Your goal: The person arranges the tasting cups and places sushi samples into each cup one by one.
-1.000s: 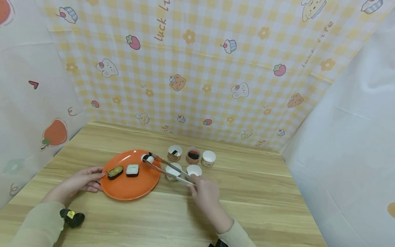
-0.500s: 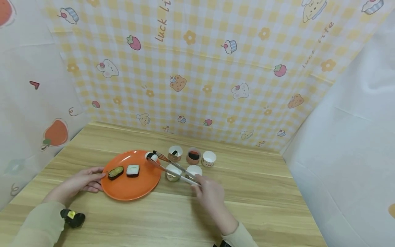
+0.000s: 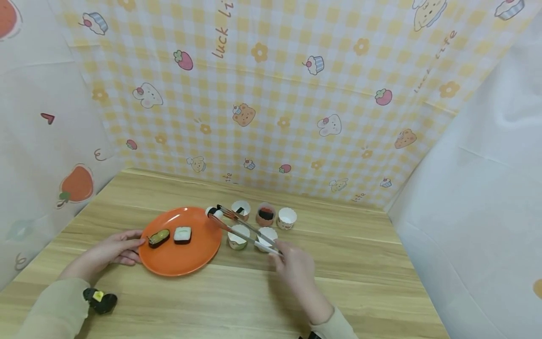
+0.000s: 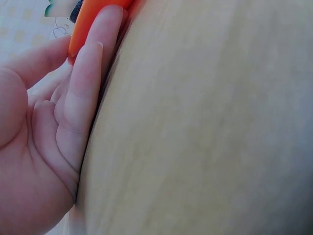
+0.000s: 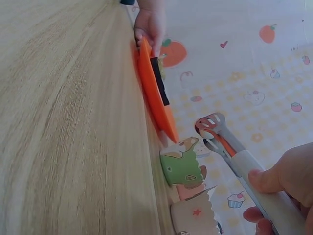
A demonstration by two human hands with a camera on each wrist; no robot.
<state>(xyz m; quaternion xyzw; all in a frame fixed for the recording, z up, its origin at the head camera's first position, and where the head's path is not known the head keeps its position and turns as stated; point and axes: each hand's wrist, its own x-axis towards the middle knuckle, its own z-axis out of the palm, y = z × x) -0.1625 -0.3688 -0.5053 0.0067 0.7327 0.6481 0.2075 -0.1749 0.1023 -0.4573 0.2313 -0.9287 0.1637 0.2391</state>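
My left hand [image 3: 112, 249] pinches the left rim of the orange plate [image 3: 178, 263], thumb above and fingers underneath. On the plate lie an oblong sushi piece [image 3: 159, 237] with a yellowish-green top and a squarish one [image 3: 182, 235] with a white top and dark base. My right hand [image 3: 296, 266] grips metal tongs [image 3: 266, 246]. Between the tongs' tips is a small white rice ball [image 3: 211, 212] with a black band, held over the plate's right rim. In the right wrist view, the slotted tips of the tongs [image 5: 244, 169] are raised above the paper cups and partly hide the ball.
Several small paper cups stand right of the plate in two rows. The back-left cup [image 3: 241, 216] holds a black-and-white piece, the back-middle cup [image 3: 265, 221] something red and black. A green cup [image 5: 180, 164] stands nearest the plate. A checked cloth [image 3: 271, 117] hangs behind the table.
My right hand has moved right, carrying the rice ball in the tongs from over the plate's upper right to its right rim. The left hand and the plate stay put.
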